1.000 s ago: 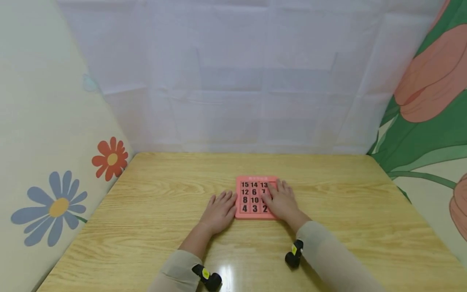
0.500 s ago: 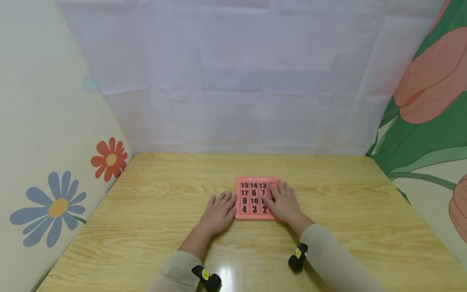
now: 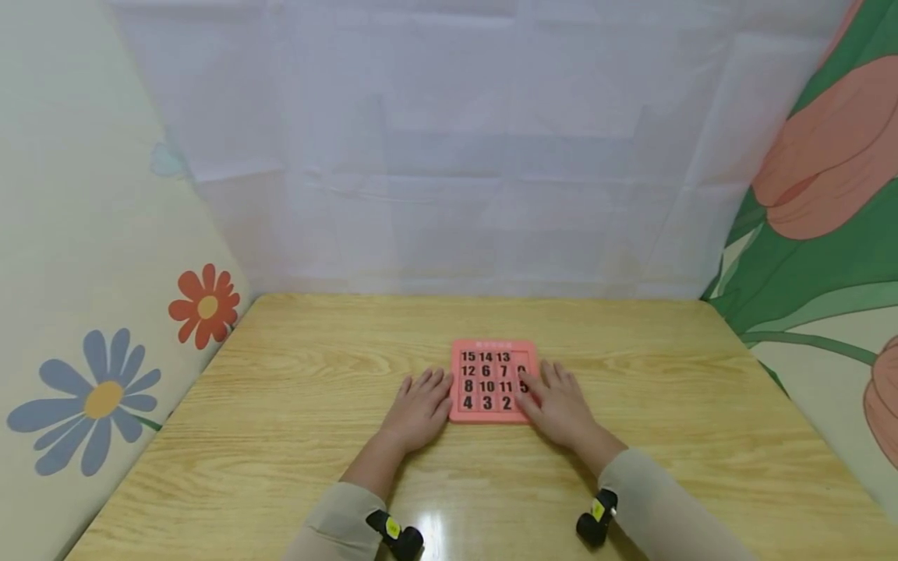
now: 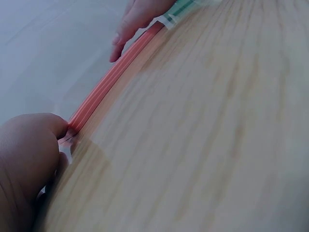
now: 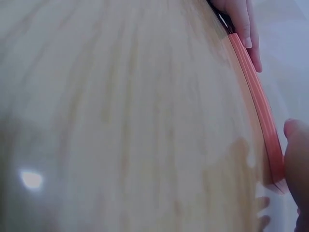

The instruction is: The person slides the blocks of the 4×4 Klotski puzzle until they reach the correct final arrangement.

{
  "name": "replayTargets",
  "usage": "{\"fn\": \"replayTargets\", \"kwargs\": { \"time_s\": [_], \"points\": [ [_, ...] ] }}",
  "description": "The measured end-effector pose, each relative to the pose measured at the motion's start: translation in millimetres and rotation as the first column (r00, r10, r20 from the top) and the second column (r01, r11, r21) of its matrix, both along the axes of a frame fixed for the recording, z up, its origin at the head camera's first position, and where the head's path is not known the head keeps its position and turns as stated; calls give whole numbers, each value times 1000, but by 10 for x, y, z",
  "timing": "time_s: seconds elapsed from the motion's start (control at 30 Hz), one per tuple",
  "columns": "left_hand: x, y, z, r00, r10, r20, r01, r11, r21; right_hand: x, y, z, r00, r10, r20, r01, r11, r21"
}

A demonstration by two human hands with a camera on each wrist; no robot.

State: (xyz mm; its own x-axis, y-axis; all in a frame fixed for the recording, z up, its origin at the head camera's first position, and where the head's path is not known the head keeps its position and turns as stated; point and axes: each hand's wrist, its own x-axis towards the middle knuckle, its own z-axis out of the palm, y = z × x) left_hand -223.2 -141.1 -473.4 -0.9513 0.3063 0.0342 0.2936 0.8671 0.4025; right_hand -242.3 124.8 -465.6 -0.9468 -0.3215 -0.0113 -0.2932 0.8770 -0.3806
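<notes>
A pink number slide puzzle (image 3: 487, 379) lies flat on the table, its black-numbered tiles in rows and a gap at the top right corner. My left hand (image 3: 418, 413) rests palm down along its left edge, fingers extended and the tips at the frame. Over the right edge lies my right hand (image 3: 560, 409), its index finger and thumb reaching onto the right column of tiles. Those fingers partly cover that column's numbers. Both wrist views show the puzzle's thin pink side edge (image 4: 113, 76) low on the table, with the right thumb (image 5: 295, 140) just above it.
The wood-grain table (image 3: 295, 343) reaches back to a white sheet (image 3: 449, 156). Walls painted with flowers stand at the left and right, including a blue flower (image 3: 105, 401) on the left. A black wrist camera (image 3: 596, 518) is strapped to each sleeve.
My right hand has drawn back toward me and to the right across the puzzle, uncovering the top right gap and the 7 and 11 tiles. The left hand stays at the left edge.
</notes>
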Motion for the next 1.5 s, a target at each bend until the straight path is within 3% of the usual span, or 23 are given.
{"fn": "replayTargets", "kwargs": {
  "time_s": [0.53, 1.13, 1.5],
  "points": [
    [23, 6, 37, 1000, 1, 11, -1, 1000, 8, -95, -55, 44, 1000, -12, -3, 12, 1000, 26],
    [29, 1, -4, 1000, -12, -10, 13, 999, 31, -245, -111, 90, 998, -49, 34, 47, 998, 43],
    [15, -23, 9, 1000, 1, 4, -1, 1000, -5, -105, 4, 27, 1000, 14, -26, -14, 1000, -12]
  ]
}}
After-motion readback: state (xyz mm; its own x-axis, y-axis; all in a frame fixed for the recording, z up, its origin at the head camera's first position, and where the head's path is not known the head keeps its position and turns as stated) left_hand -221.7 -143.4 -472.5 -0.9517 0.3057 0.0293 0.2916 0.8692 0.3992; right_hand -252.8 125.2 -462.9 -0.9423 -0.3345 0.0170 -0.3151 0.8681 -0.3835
